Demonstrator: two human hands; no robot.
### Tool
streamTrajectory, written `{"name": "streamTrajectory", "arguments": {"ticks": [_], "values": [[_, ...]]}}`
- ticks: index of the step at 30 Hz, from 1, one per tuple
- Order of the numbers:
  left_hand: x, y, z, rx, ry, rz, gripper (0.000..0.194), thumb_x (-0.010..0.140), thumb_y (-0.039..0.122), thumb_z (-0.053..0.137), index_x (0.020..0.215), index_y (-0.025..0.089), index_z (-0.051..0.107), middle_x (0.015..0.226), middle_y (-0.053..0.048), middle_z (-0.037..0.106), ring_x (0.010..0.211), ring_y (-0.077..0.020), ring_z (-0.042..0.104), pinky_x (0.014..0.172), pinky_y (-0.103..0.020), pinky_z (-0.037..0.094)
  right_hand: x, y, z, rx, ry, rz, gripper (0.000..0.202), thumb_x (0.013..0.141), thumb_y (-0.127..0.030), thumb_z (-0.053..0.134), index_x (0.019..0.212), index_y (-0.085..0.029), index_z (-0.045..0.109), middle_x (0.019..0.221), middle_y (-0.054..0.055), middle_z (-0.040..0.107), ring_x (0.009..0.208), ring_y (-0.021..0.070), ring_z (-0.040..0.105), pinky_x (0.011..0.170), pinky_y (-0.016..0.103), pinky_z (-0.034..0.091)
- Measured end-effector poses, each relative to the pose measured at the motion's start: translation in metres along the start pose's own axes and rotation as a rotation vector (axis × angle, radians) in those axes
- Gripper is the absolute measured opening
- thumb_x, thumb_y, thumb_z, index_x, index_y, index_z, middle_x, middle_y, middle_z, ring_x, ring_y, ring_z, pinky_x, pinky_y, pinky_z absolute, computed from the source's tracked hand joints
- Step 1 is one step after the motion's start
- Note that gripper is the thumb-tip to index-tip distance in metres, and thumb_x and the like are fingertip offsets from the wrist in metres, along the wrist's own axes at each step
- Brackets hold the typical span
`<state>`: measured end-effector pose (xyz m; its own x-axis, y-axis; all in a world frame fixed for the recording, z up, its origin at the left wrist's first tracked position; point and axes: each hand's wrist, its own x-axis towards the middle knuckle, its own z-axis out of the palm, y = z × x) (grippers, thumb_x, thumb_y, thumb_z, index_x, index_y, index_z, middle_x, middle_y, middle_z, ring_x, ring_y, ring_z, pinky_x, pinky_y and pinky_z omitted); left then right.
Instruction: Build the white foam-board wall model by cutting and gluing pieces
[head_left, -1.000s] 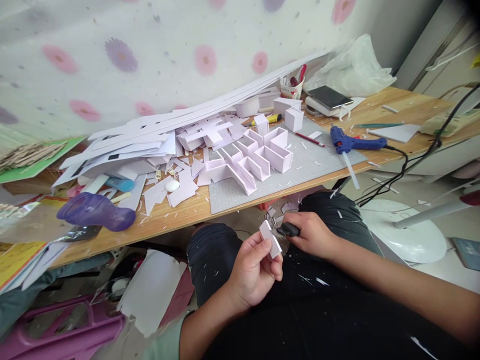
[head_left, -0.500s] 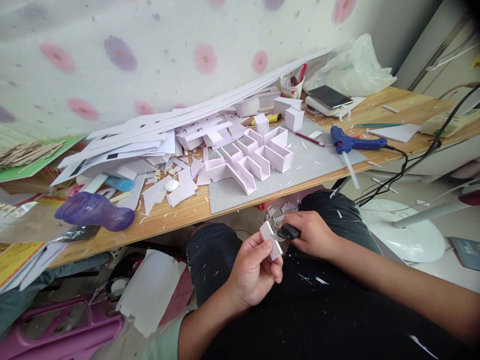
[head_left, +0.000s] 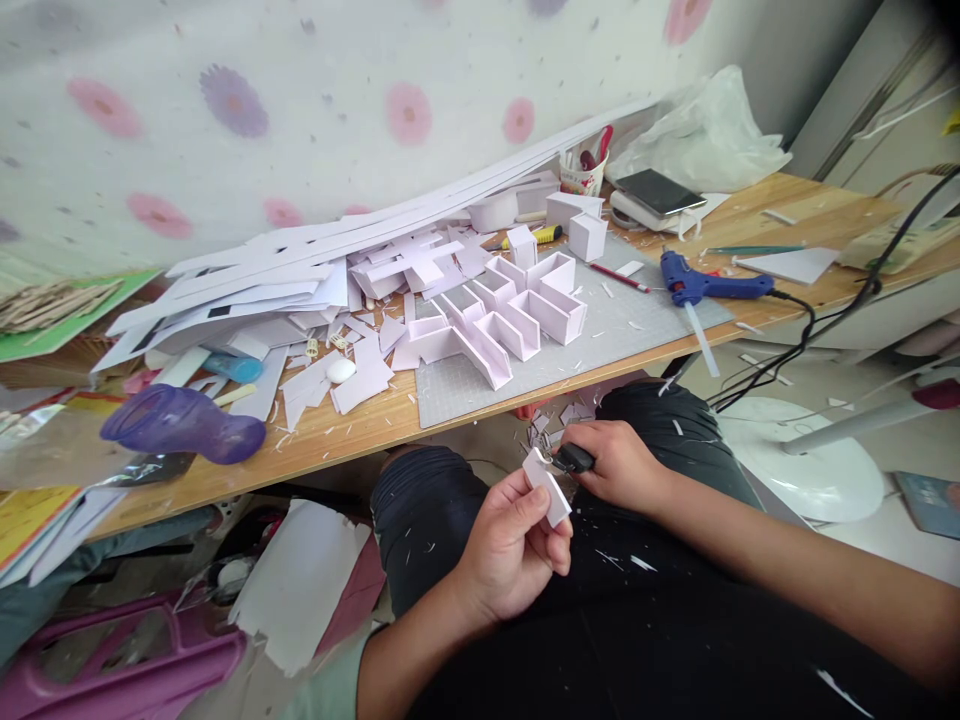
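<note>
Head view. The left hand (head_left: pixel 517 545) pinches a small white foam-board piece (head_left: pixel 547 486) between thumb and fingers, held over the lap below the counter (head_left: pixel 360 425) edge. The right hand (head_left: pixel 619 465) is clenched around a black knife (head_left: pixel 574 458), its tip meeting the piece's upper edge. On the counter: a white foam-board model (head_left: pixel 510 310) on a grey cutting mat (head_left: pixel 600 345), and a blue glue gun (head_left: pixel 709 285).

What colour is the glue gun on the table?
The glue gun is blue, with a black cord; the head view shows it clearly.
</note>
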<state>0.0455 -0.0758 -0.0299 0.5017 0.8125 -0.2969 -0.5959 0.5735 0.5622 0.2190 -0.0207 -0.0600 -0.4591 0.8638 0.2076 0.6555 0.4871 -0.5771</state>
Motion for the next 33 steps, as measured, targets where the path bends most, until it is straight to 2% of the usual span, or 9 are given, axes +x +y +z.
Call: {"name": "streamTrajectory", "arguments": {"ticks": [7,16,22,28,33], "values": [[-0.001,-0.002,-0.002,-0.01,-0.001,-0.012,0.017,0.082,0.025,0.066,0.076,0.013,0.055,0.059,-0.001,0.063,0.038,-0.0065,0.053,0.036,-0.014,0.043,0.003,0.003,0.004,-0.013,-0.007,0.016,0.004,0.071,-0.016,0.053,0.071,-0.02,0.054,0.063,0.001,0.06,0.059,0.015,0.055,0.057,0.022,0.035],[0.0,0.001,-0.001,-0.059,0.087,-0.05,0.021,0.079,0.026,0.07,0.075,0.013,0.054,0.058,0.0,0.06,0.041,-0.0039,0.052,0.039,-0.01,0.039,0.006,0.002,0.008,0.046,-0.067,0.079,0.007,0.073,-0.014,0.055,0.07,-0.021,0.054,0.065,0.0,0.061,0.061,0.0151,0.057,0.058,0.022,0.036],[-0.001,-0.005,-0.005,-0.027,-0.087,-0.029,0.019,0.083,0.029,0.065,0.077,0.013,0.055,0.057,-0.001,0.061,0.037,-0.0065,0.052,0.036,-0.015,0.042,0.009,0.01,0.017,-0.017,-0.11,0.185,0.009,0.078,-0.02,0.057,0.069,-0.02,0.057,0.064,0.001,0.062,0.059,0.0155,0.056,0.057,0.023,0.034],[-0.001,-0.001,-0.004,0.009,-0.011,0.047,0.018,0.083,0.026,0.064,0.075,0.013,0.055,0.058,-0.001,0.061,0.038,-0.007,0.053,0.036,-0.016,0.042,0.007,0.012,0.018,0.042,-0.069,0.187,0.022,0.086,-0.032,0.05,0.069,-0.02,0.056,0.061,0.0,0.059,0.055,0.0139,0.051,0.056,0.023,0.036],[-0.001,0.005,0.001,0.091,0.122,0.103,0.025,0.081,0.032,0.066,0.072,0.013,0.053,0.053,0.002,0.057,0.036,-0.0058,0.048,0.036,-0.015,0.039,0.002,0.003,0.008,0.196,-0.002,0.098,0.02,0.085,-0.028,0.05,0.066,-0.02,0.052,0.061,0.0,0.056,0.056,0.0132,0.05,0.056,0.023,0.037]]}}
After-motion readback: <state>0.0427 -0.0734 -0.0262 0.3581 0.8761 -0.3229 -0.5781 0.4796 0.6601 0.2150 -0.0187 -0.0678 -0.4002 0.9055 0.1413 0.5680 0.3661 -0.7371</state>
